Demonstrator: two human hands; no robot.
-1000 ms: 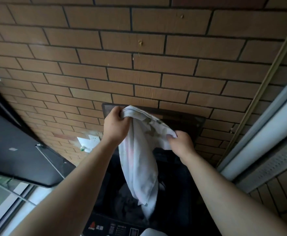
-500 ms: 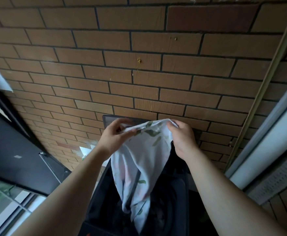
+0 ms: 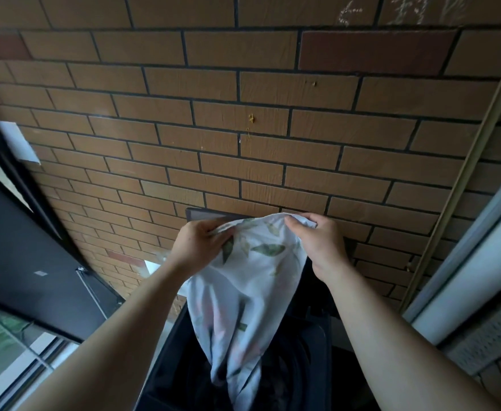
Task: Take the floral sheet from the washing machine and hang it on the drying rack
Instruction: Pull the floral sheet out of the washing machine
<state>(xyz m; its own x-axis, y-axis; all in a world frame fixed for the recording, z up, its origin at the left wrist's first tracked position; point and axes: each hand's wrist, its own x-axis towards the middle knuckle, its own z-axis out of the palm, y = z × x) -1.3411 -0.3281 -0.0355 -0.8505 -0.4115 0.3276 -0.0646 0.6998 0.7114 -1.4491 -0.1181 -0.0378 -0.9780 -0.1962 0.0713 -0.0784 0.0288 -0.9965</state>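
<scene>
The floral sheet (image 3: pixel 243 292) is white with green leaves and faint pink blooms. It hangs in a bunched length over the open top of the black washing machine (image 3: pixel 311 351), and its lower end reaches down into the tub. My left hand (image 3: pixel 197 247) pinches the sheet's top edge on the left. My right hand (image 3: pixel 322 244) grips the same edge on the right. The top edge is stretched between both hands, level with the machine's raised lid (image 3: pixel 201 216). No drying rack is in view.
A brown brick wall (image 3: pixel 243 114) stands right behind the machine. A black window frame and dark panel (image 3: pixel 20 262) are on the left, with a white socket (image 3: pixel 151 266) low on the wall. A pale door frame (image 3: pixel 480 247) runs along the right.
Both hands have lifted the sheet higher out of the tub and moved apart, so the top edge is now spread and the leaf print shows. The view has tilted up the wall.
</scene>
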